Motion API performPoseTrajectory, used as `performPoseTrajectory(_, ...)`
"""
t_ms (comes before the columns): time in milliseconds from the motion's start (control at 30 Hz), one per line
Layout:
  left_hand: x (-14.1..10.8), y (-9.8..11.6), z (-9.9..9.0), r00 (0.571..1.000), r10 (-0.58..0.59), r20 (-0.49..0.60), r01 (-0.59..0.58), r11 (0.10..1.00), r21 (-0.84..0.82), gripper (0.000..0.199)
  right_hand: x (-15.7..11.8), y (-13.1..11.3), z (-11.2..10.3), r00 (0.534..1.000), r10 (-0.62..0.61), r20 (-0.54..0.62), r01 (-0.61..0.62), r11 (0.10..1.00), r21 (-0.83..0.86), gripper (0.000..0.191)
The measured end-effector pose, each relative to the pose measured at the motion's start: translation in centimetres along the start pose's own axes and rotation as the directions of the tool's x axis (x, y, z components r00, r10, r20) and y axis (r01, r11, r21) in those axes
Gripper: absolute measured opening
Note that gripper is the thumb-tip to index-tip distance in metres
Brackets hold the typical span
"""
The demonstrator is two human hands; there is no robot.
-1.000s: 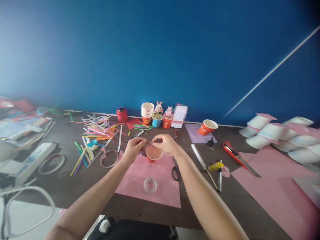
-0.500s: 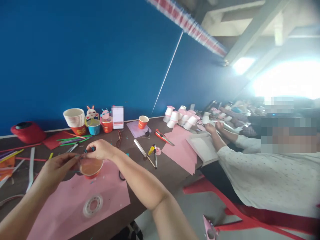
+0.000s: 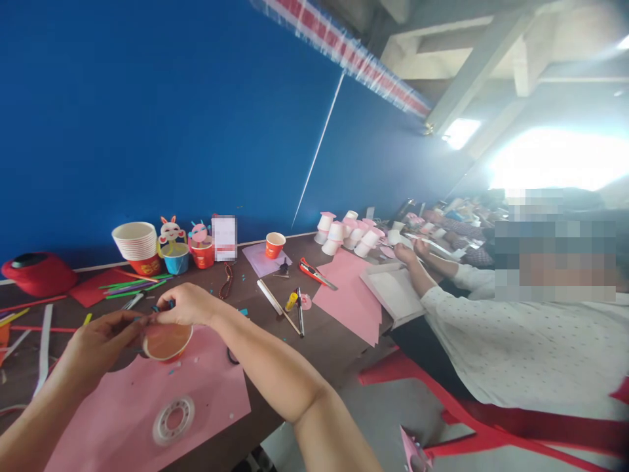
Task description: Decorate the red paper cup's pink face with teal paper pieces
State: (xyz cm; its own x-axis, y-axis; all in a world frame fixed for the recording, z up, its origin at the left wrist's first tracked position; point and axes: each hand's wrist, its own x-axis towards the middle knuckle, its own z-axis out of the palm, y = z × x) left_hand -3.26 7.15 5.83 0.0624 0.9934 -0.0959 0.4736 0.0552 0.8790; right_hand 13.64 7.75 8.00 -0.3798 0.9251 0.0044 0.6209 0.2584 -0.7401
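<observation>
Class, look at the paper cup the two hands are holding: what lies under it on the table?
A pink paper sheet lies under the paper cup, with a tape roll nearer the viewer. The left hand and right hand pinch its rim; its base is hidden.

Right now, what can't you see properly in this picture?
- Head view: what the left hand and right hand pinch above the paper cup; too small, fingers cover it.
- Red container: cut off by the left edge.
- Scissors: mostly behind the right forearm.
- Far cups: too small and hazy.
</observation>
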Motion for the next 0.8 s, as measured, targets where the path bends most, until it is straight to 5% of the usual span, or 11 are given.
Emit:
performPoseTrajectory(167,0.0,0.2,0.4,0.996,0.063,-0.066,-0.071,0.989,-0.129,0.027,-0.7,0.0,0.1,0.966,0.018,-0.257,-0.005,0.999,0.049,0.033)
performPoseTrajectory(400,2.1,-1.6,0.7,0.983,0.143,-0.113,-0.176,0.909,-0.378,0.021,-4.1,1.4,0.5,0.748,0.056,-0.661,0.114,0.971,0.212,0.033)
performPoseTrajectory(800,6.7,-1.7,2.3,0.970,0.198,-0.139,-0.241,0.833,-0.499,0.019,-10.3,6.0,3.2,0.789,0.263,-0.555,-0.030,0.919,0.392,0.024)
